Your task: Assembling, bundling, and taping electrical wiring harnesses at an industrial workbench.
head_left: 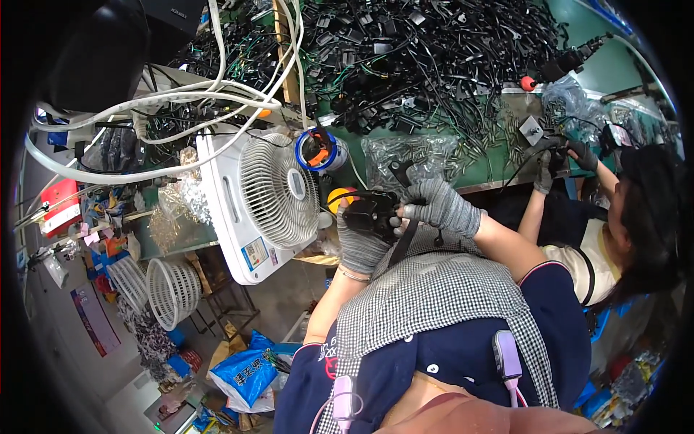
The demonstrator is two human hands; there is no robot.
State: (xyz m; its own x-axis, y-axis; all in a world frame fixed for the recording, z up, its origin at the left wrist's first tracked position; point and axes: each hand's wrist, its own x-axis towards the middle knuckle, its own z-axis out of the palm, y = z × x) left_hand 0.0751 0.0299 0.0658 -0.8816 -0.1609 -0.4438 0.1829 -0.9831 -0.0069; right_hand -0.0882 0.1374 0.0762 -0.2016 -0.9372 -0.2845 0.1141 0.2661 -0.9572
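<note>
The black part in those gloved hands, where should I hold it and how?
Probably by the left side of the black part, coming from below, like the left hand does. That side looks chunky enough to wrap a palm around, and the right hand is at its right end, so that end is busy.

The light is bright, rather even — the crumpled clear plastic bag (pixel 408 150) glints, the black plastic part (pixel 370 215) loses detail — and straight lines bend near the dark rim.

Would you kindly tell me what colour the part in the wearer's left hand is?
The part is black; it shows in the head view.
</note>
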